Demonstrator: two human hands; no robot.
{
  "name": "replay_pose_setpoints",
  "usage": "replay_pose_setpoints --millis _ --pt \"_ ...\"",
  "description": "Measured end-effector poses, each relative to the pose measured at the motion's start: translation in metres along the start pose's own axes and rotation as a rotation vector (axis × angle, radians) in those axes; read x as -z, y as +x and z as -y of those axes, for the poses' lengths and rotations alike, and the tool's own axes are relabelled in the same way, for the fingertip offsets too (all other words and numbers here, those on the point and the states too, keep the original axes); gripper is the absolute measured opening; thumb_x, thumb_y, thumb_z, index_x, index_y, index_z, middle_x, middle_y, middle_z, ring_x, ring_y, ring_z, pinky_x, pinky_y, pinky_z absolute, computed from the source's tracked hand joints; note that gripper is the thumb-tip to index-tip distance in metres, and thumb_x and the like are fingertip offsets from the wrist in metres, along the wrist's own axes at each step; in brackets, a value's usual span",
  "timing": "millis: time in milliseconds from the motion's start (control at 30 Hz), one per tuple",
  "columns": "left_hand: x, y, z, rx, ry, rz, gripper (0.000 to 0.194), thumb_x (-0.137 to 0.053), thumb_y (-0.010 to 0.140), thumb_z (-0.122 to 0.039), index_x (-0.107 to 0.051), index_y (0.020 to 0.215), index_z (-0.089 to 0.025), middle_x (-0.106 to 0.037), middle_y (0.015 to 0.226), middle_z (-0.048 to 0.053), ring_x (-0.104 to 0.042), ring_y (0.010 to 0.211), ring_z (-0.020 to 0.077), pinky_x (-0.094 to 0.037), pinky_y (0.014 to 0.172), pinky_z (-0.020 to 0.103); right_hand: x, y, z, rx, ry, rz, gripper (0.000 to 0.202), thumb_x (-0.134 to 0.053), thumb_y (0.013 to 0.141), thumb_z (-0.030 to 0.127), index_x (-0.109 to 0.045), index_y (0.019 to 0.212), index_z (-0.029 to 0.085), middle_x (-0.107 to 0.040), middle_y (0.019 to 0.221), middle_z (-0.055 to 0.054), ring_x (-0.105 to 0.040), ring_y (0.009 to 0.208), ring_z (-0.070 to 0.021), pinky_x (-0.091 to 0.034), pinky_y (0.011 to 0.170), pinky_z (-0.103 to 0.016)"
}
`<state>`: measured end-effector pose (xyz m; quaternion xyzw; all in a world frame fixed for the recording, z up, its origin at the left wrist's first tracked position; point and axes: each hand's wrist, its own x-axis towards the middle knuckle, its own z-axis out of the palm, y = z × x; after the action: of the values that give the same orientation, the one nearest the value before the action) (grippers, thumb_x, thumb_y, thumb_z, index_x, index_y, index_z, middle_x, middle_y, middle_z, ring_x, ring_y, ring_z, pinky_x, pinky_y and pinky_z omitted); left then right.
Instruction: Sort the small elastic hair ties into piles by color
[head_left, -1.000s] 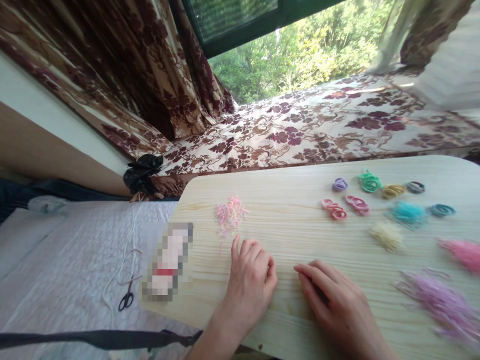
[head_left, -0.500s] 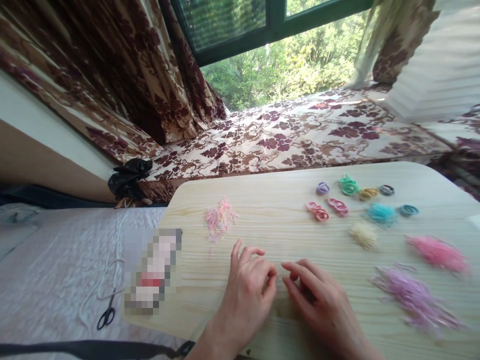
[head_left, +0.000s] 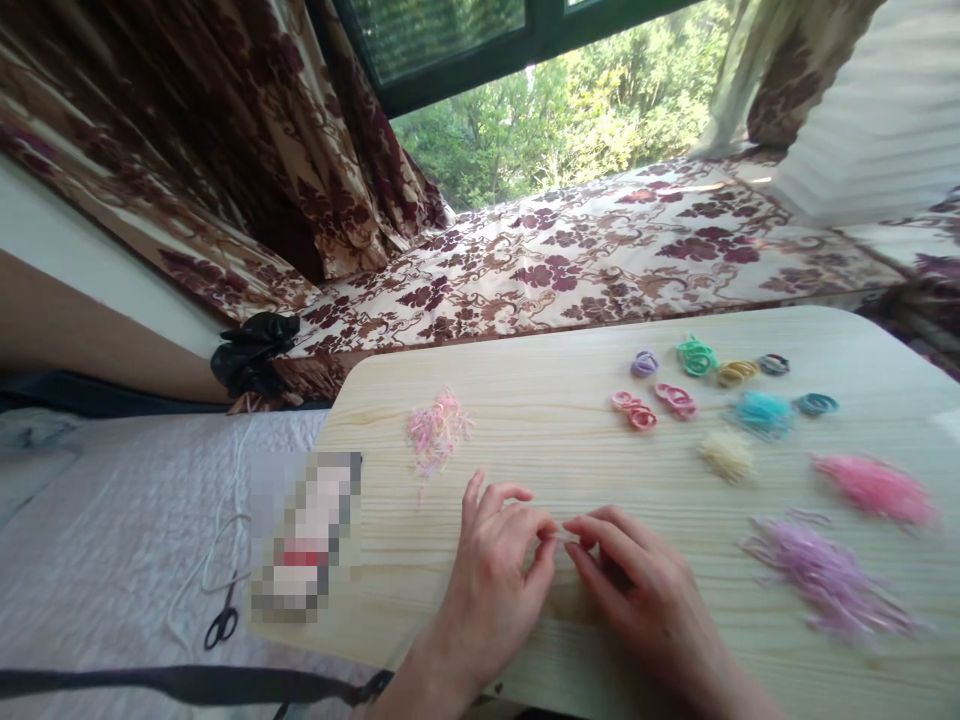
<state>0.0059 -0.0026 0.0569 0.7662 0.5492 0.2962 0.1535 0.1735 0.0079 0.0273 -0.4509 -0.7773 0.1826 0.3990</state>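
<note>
My left hand (head_left: 499,560) is over the wooden table (head_left: 525,400), thumb and forefinger pinched on a small pale strand (head_left: 561,538). Facing it, my right hand (head_left: 637,575) has its fingertips closed at the strand's other end. The strand is too small and blurred to identify. Beyond my left hand lies a loose pile of short pink and yellow pieces (head_left: 437,430). To the right of my right hand are a lilac strand pile (head_left: 829,580) and a pink strand pile (head_left: 877,488). A cream pile (head_left: 727,455) and a turquoise pile (head_left: 762,412) lie farther back.
Coiled bands in green (head_left: 696,356), purple (head_left: 644,363), yellow, red, pink and blue lie at the back right. A blurred-out item (head_left: 307,535) is at the table's left edge. Scissors (head_left: 222,625) and a white cord lie on the bed (head_left: 112,520) at left.
My hands have come slightly closer together, and a pale strand now shows between their fingertips. The whole view has shifted a little.
</note>
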Motion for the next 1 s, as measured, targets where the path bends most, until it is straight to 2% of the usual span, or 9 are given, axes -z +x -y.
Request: replay_pose_setpoints --millis 67,233,400,600,767,867,933,1000 --pt "0.0003 0.0005 -0.0003 0.005 -0.001 -0.004 0.017 -0.053 0.088 -0.008 -0.06 0.086 -0.023 -0.07 0.084 -0.001 -0.061 0.104 0.0213 -0.026 0.114 0.055 0.0004 0.0003 0.0004 -0.011 0.019 0.005 0.015 -0.052 0.093 0.021 -0.067 0.09 0.022 -0.069 0.079 -0.002 -0.065 0.064 -0.0109 -0.051 0.059 -0.021" --pt "0.0003 0.0009 -0.0005 0.014 -0.017 0.02 0.017 -0.052 0.088 -0.009 -0.06 0.087 -0.023 -0.07 0.083 -0.002 -0.061 0.105 0.0211 -0.025 0.114 0.054 0.0009 -0.0001 0.0003 -0.051 0.066 -0.004 0.016 -0.052 0.093 0.023 -0.065 0.102 0.022 -0.067 0.078 -0.001 -0.059 0.056 -0.0094 -0.05 0.056 -0.022" --pt "0.0004 0.0006 -0.0004 0.023 -0.027 0.025 0.015 -0.054 0.088 -0.009 -0.06 0.089 -0.023 -0.07 0.083 -0.003 -0.06 0.104 0.0195 -0.023 0.115 0.052 0.0011 -0.0006 0.0002 -0.046 0.075 0.044 0.014 -0.053 0.094 0.022 -0.066 0.089 0.021 -0.067 0.08 -0.003 -0.062 0.066 -0.0117 -0.05 0.061 -0.023" --pt "0.0042 -0.0002 0.0028 0.049 -0.065 0.042 0.014 -0.054 0.089 -0.011 -0.06 0.09 -0.023 -0.07 0.083 -0.002 -0.06 0.104 0.0194 -0.023 0.116 0.051 0.0003 -0.0005 0.0012 -0.053 0.072 0.02 0.015 -0.051 0.095 0.02 -0.064 0.088 0.021 -0.066 0.079 -0.002 -0.063 0.068 -0.0125 -0.049 0.062 -0.024" --pt "0.0067 -0.0001 0.0063 0.093 -0.072 -0.006 0.015 -0.054 0.089 -0.011 -0.062 0.09 -0.023 -0.07 0.086 0.0 -0.062 0.099 0.0186 -0.025 0.116 0.051 0.0004 0.0003 0.0011 -0.054 0.08 0.0 0.015 -0.051 0.095 0.019 -0.063 0.086 0.021 -0.064 0.077 -0.002 -0.062 0.068 -0.012 -0.049 0.062 -0.023" --pt "0.0062 -0.0001 0.006 0.101 -0.087 -0.046 0.014 -0.054 0.089 -0.012 -0.064 0.09 -0.022 -0.07 0.085 0.0 -0.064 0.09 0.0174 -0.039 0.105 0.044 0.0012 0.001 0.0005 -0.068 0.091 -0.001 0.017 -0.049 0.095 0.02 -0.063 0.086 0.021 -0.064 0.076 -0.002 -0.062 0.068 -0.0123 -0.049 0.062 -0.023" --pt "0.0051 -0.0005 0.005 0.143 -0.135 -0.073 0.013 -0.055 0.089 -0.013 -0.065 0.091 -0.022 -0.07 0.083 0.0 -0.064 0.084 0.0159 -0.048 0.089 0.034 0.0018 0.0016 0.0004 -0.088 0.113 0.003 0.017 -0.049 0.095 0.021 -0.063 0.085 0.021 -0.064 0.076 -0.002 -0.062 0.068 -0.0123 -0.049 0.062 -0.023" --pt "0.0036 -0.001 0.0037 0.199 -0.202 -0.083 0.012 -0.056 0.089 -0.014 -0.065 0.092 -0.022 -0.07 0.082 -0.001 -0.065 0.079 0.0137 -0.051 0.077 0.026 0.0025 0.0017 0.0009 -0.112 0.147 0.009 0.017 -0.05 0.095 0.021 -0.063 0.084 0.021 -0.063 0.074 -0.001 -0.062 0.066 -0.012 -0.049 0.06 -0.023"
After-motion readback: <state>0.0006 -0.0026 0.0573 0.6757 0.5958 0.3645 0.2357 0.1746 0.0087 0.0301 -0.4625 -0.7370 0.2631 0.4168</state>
